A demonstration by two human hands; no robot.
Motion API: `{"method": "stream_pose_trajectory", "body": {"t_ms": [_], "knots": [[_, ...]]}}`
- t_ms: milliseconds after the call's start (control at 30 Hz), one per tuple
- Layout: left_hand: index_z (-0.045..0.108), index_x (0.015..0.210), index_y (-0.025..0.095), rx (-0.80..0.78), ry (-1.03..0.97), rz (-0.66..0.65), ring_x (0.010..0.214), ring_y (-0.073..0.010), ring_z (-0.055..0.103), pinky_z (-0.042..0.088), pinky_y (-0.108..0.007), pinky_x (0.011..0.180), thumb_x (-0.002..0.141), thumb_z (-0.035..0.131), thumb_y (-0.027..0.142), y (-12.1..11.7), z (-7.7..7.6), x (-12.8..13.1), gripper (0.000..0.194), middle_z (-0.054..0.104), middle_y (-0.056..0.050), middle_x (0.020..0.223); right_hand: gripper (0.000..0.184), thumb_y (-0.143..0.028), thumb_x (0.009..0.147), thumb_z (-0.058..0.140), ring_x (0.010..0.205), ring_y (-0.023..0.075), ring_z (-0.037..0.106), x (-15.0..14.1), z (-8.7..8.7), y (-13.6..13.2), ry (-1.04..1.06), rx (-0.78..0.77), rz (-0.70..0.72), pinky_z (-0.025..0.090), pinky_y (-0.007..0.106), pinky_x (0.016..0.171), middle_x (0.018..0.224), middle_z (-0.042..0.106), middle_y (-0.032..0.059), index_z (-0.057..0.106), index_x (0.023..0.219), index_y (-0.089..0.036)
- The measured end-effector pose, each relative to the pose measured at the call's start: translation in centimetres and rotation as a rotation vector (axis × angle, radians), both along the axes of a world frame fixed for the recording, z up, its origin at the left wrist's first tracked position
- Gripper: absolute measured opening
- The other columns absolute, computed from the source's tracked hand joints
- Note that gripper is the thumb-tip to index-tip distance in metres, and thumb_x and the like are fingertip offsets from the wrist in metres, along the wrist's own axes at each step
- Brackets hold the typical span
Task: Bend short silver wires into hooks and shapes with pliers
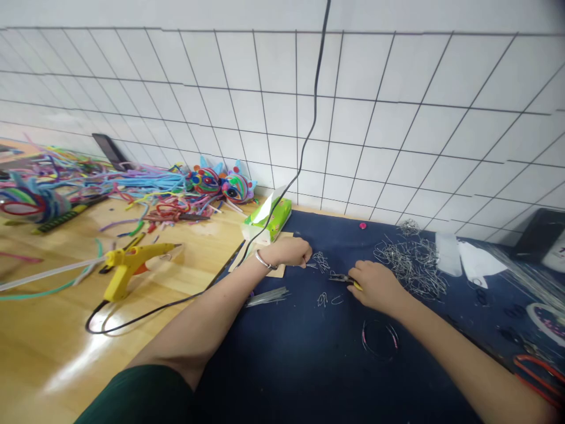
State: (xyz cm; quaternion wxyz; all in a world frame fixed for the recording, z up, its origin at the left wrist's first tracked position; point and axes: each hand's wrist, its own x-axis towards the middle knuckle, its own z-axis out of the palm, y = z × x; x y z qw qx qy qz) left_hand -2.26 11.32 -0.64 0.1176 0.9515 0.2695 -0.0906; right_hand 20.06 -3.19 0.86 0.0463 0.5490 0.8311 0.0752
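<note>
My left hand (295, 252), with a silver bracelet on the wrist, is closed low over the dark blue mat (282, 365). Thin straight wire ends (311, 265) show right at its fingertips; whether they are gripped or lie on the mat I cannot tell. In my right hand (373, 285) is a pair of pliers (342, 277) with yellow handles, the jaws pointing left. Between the hands lies a small pile of bent wire pieces (321, 262). Nearer to me are a smaller group of wire hooks (322, 300) and a single curved wire (337, 300).
A bundle of straight wires (267, 297) lies left, a tangled wire heap (412, 265) right. A wire ring (379, 340) is nearer me. Red-handled scissors (538, 377) sit far right. A tissue pack (269, 221), yellow glue gun (132, 265), its black cord and colourful pipe cleaners (150, 182) are left.
</note>
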Motion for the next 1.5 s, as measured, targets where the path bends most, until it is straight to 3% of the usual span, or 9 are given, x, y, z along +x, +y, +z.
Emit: {"method": "stream_pose_trajectory", "body": {"t_ms": [167, 333, 500, 1000, 1367, 1500], "knots": [[0.066, 0.075, 0.022, 0.014, 0.013, -0.003, 0.062, -0.0132, 0.056, 0.034, -0.021, 0.054, 0.068, 0.054, 0.022, -0.4, 0.6, -0.2, 0.014, 0.065, -0.002, 0.069, 0.021, -0.034, 0.079, 0.049, 0.082, 0.0195, 0.05, -0.3, 1.0, 1.9, -0.041, -0.001, -0.025, 0.033, 0.029, 0.069, 0.083, 0.054, 0.0082, 0.057, 0.085, -0.016], [0.067, 0.076, 0.022, 0.026, 0.024, 0.002, 0.059, -0.0139, 0.055, 0.034, -0.022, 0.052, 0.066, 0.052, 0.021, -0.6, 0.9, -0.2, 0.017, 0.065, -0.003, 0.07, 0.016, -0.032, 0.077, 0.048, 0.077, 0.0172, 0.048, 0.8, 2.4, -0.4, 0.014, -0.074, 0.133, 0.032, 0.029, 0.068, 0.081, 0.052, 0.0052, 0.056, 0.082, -0.019], [0.067, 0.074, 0.022, 0.05, 0.042, 0.022, 0.059, -0.015, 0.055, 0.035, -0.024, 0.052, 0.065, 0.051, 0.019, -1.1, 1.1, 0.0, 0.019, 0.065, -0.004, 0.071, 0.008, -0.021, 0.074, 0.048, 0.074, 0.016, 0.046, 1.4, 2.1, -2.2, 0.032, -0.163, 0.254, 0.03, 0.028, 0.067, 0.077, 0.051, 0.0039, 0.056, 0.076, -0.019], [0.066, 0.075, 0.021, 0.036, 0.074, 0.038, 0.061, -0.0151, 0.056, 0.038, -0.024, 0.055, 0.063, 0.052, 0.019, -1.0, 1.1, 0.2, 0.018, 0.065, -0.004, 0.072, 0.016, -0.024, 0.077, 0.045, 0.082, 0.0189, 0.047, -0.3, 0.7, 6.5, -0.073, -0.019, 0.167, 0.029, 0.03, 0.069, 0.084, 0.053, 0.0082, 0.057, 0.084, -0.017], [0.066, 0.075, 0.02, 0.028, 0.055, 0.014, 0.059, -0.0157, 0.055, 0.036, -0.026, 0.053, 0.063, 0.05, 0.019, -0.9, 1.3, 0.1, 0.02, 0.065, -0.005, 0.07, 0.014, -0.023, 0.078, 0.044, 0.079, 0.0179, 0.049, 3.7, 0.9, 4.0, -0.07, -0.004, 0.116, 0.03, 0.029, 0.068, 0.08, 0.053, 0.0063, 0.057, 0.08, -0.018], [0.066, 0.074, 0.02, 0.031, 0.055, 0.002, 0.058, -0.0161, 0.054, 0.035, -0.026, 0.051, 0.062, 0.05, 0.019, -1.0, 1.3, 0.2, 0.02, 0.065, -0.005, 0.07, 0.015, -0.023, 0.077, 0.045, 0.08, 0.018, 0.05, 3.5, 0.5, 4.2, -0.075, -0.028, 0.081, 0.032, 0.028, 0.069, 0.08, 0.054, 0.0068, 0.058, 0.082, -0.018]]}}
